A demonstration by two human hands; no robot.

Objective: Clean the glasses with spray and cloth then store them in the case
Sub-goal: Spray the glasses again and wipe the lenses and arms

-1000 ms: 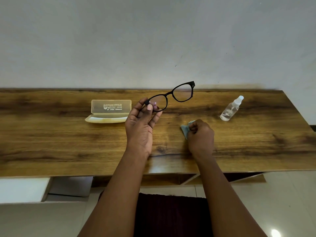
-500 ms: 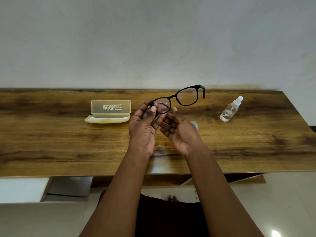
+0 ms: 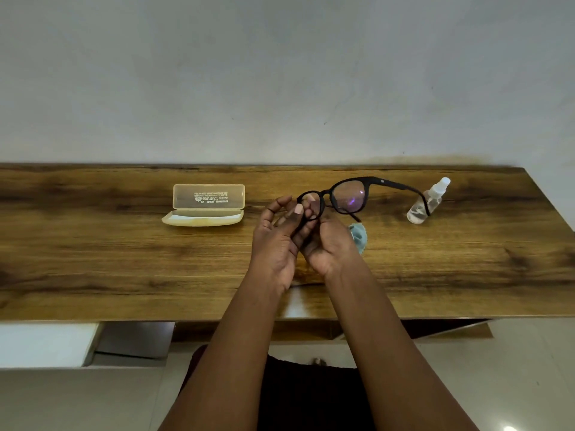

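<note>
Black-framed glasses point(image 3: 348, 194) are held above the wooden table point(image 3: 93, 259), lenses toward me. One temple arm is unfolded and reaches right toward the spray bottle point(image 3: 426, 203). My left hand point(image 3: 277, 241) pinches the frame at its left lens with thumb and fingers. My right hand point(image 3: 326, 247) is pressed against it, palm up, with fingers curled under the same lens end. The crumpled light-blue cloth point(image 3: 358, 232) lies on the table just right of my right hand, partly hidden by it. The translucent case point(image 3: 205, 206) stands open at the left.
The small clear spray bottle stands near the table's far right, close to the tip of the unfolded temple. The wall runs right behind the table. The table's right edge slants away past the bottle. A white cabinet point(image 3: 43, 343) sits below at left.
My right hand let go of the cloth, left it on the table, and came up to the glasses beside my left hand. The glasses turned and one temple arm swung out to the right.
</note>
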